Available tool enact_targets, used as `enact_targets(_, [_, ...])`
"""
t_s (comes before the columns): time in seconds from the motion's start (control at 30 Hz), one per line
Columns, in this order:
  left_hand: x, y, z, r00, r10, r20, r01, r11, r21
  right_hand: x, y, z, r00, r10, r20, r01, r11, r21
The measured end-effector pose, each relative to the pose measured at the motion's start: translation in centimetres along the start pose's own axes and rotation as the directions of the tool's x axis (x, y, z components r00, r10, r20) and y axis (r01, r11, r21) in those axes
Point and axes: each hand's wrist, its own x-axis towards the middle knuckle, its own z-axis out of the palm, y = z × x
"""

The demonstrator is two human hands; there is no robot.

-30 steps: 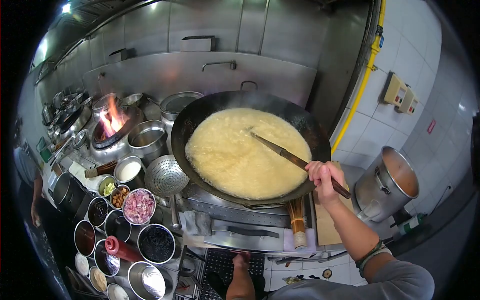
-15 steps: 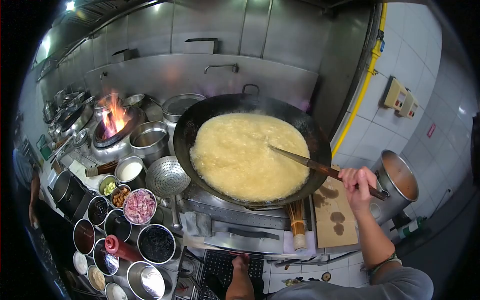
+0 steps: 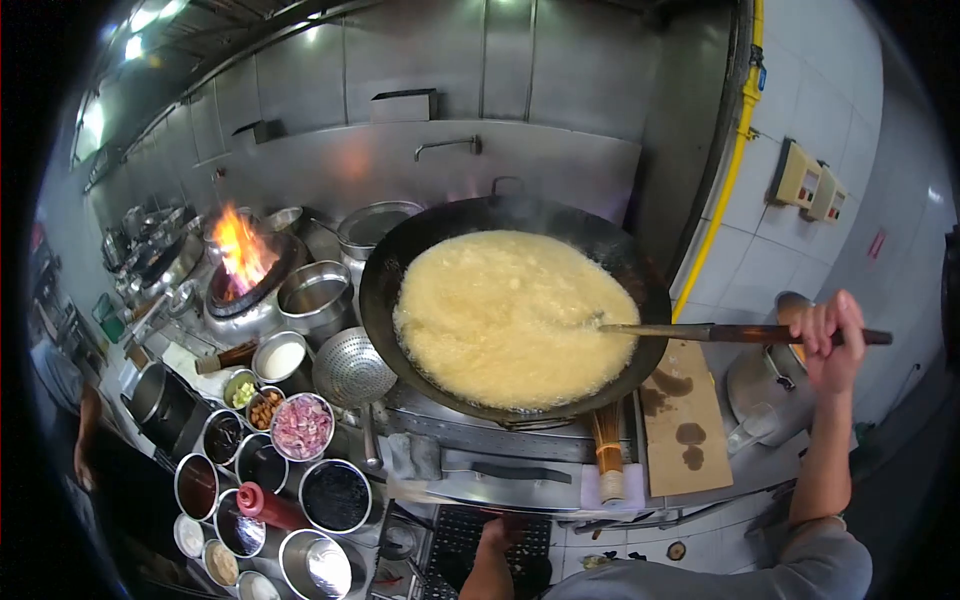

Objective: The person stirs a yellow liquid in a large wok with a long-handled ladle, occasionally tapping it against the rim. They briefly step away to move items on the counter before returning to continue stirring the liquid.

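Note:
My right hand (image 3: pixel 832 340) is wrapped round the wooden grip of a long-handled wok tool (image 3: pixel 700 332). Its shaft crosses the right rim of a large black wok (image 3: pixel 650 270), and its head is sunk in pale yellow, bubbling liquid (image 3: pixel 510 320). Low in front of the stove hangs my left hand (image 3: pixel 497 532), close to the counter's front edge, its fingers blurred. A bamboo brush (image 3: pixel 608 455) stands at the wok's front, beside a stained cardboard sheet (image 3: pixel 687 430). A perforated strainer (image 3: pixel 354 368) lies left of the wok.
Flames (image 3: pixel 243 255) rise from a burner at the left. Several metal containers of ingredients, including chopped pink pieces (image 3: pixel 301 426), crowd the left counter near a red squeeze bottle (image 3: pixel 270 507). A tall metal pot (image 3: pixel 757 390) stands right. Another person's arm (image 3: pixel 88 430) shows far left.
My right hand has moved right and up with the tool, whose shaft now lies nearly level and whose sunk end sits further right in the wok. The view has shifted slightly.

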Motion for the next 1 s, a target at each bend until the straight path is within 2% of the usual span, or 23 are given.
enact_targets(0.03, [-1.3,0.4,-0.7,0.993,-0.105,0.060,0.091,0.976,0.196,0.5,-0.6,-0.4,1.000,0.009,-0.016,-0.009,0.999,0.047])
enact_targets(0.07, [-2.8,0.9,-1.2,0.956,0.111,0.272,-0.267,0.717,0.644,1.0,-1.1,-0.8,0.999,0.022,-0.033,-0.019,0.995,0.096])
enact_targets(0.1, [-4.5,1.7,-1.5,0.828,0.153,0.539,-0.560,0.185,0.808,1.4,-1.4,-1.3,0.998,0.034,-0.049,-0.026,0.989,0.146])
enact_targets(0.13, [-6.9,2.6,-1.1,0.667,0.003,0.745,-0.683,-0.397,0.614,1.6,-1.5,-1.8,0.998,0.038,-0.043,-0.030,0.984,0.177])
enact_targets(0.17, [-9.1,2.9,-0.8,0.633,0.004,0.774,-0.727,-0.342,0.596,1.8,-1.4,-2.2,0.998,0.045,-0.037,-0.036,0.977,0.209])
enact_targets(0.2, [-12.6,3.7,0.8,0.709,-0.028,0.704,-0.691,-0.228,0.686,1.7,-1.0,-2.6,0.998,0.053,-0.030,-0.044,0.969,0.242])
enact_targets(0.23, [-17.2,5.3,3.4,0.806,-0.041,0.591,-0.592,-0.078,0.802,1.6,-0.2,-2.9,0.999,0.041,-0.018,-0.035,0.966,0.256])
enact_targets(0.27, [-21.7,6.6,5.9,0.853,-0.020,0.522,-0.522,0.007,0.853,1.1,0.7,-2.8,0.997,0.059,-0.050,-0.042,0.957,0.288])
enact_targets(0.33, [-30.2,9.4,11.3,0.874,0.141,0.466,-0.479,0.080,0.874,0.2,3.0,-1.9,0.989,0.098,-0.108,-0.055,0.936,0.347])
enact_targets(0.37, [-33.5,10.9,13.8,0.835,0.277,0.476,-0.512,0.073,0.856,-0.2,4.3,-1.6,0.988,0.099,-0.118,-0.049,0.929,0.367])
enact_targets(0.47, [-40.7,14.9,20.4,0.661,0.641,0.391,-0.533,0.034,0.845,-1.2,7.7,0.5,0.982,0.104,-0.159,-0.035,0.923,0.383])
enact_targets(0.53, [-41.6,17.3,23.1,0.290,0.797,0.529,-0.604,-0.276,0.747,-1.9,9.8,2.2,0.987,0.066,-0.148,-0.004,0.922,0.386])
enact_targets(0.6, [-41.4,18.9,25.9,0.086,0.817,0.570,-0.549,-0.439,0.711,-2.7,11.9,4.3,0.990,0.015,-0.138,0.041,0.918,0.396])
enact_targets(0.7, [-39.3,20.4,29.0,0.017,0.761,0.649,-0.318,-0.611,0.725,-4.5,15.0,7.9,0.989,-0.050,-0.137,0.099,0.920,0.380])
enact_targets(0.77, [-38.1,20.3,30.4,0.085,0.780,0.620,-0.206,-0.595,0.777,-6.0,16.6,9.9,0.994,-0.075,-0.078,0.098,0.927,0.363])
enact_targets(0.8, [-37.7,20.3,30.7,0.118,0.788,0.604,-0.148,-0.587,0.796,-6.9,17.7,10.4,0.997,-0.059,-0.041,0.067,0.968,0.240])
enact_targets(0.83, [-37.5,20.3,30.6,0.104,0.783,0.613,-0.144,-0.598,0.788,-7.5,17.5,10.8,0.999,-0.045,0.011,0.044,0.997,0.067])
enact_targets(0.87, [-37.4,20.2,30.5,0.091,0.778,0.622,-0.142,-0.608,0.781,-7.2,18.8,11.3,0.974,-0.211,0.082,0.204,0.975,0.090])
enact_targets(1.0, [-36.7,19.6,29.5,0.078,0.791,0.607,-0.112,-0.598,0.793,-6.7,21.8,12.3,0.935,-0.314,0.163,0.304,0.949,0.083])
